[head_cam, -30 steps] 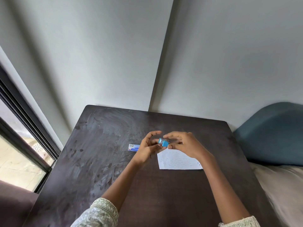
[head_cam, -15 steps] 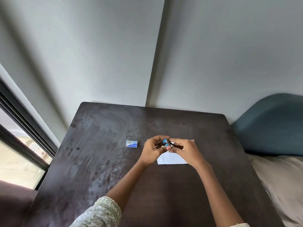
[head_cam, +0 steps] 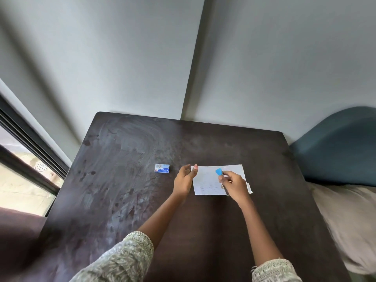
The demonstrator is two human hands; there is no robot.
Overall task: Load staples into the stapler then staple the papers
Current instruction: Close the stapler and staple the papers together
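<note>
Dark table [head_cam: 126,200], one stapler [head_cam: 219,172], one staple box [head_cam: 162,168]

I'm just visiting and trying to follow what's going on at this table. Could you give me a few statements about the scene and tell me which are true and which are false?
1. The right hand holds the blue stapler. True.
2. The left hand grips the staple box. False: the box lies on the table, apart from that open, empty hand.
3. The papers lie flat on the table. True.
4. The staple box sits on top of the papers. False: it rests on bare table, to their left.
5. Both hands are on the stapler. False: only the right hand holds it.
</note>
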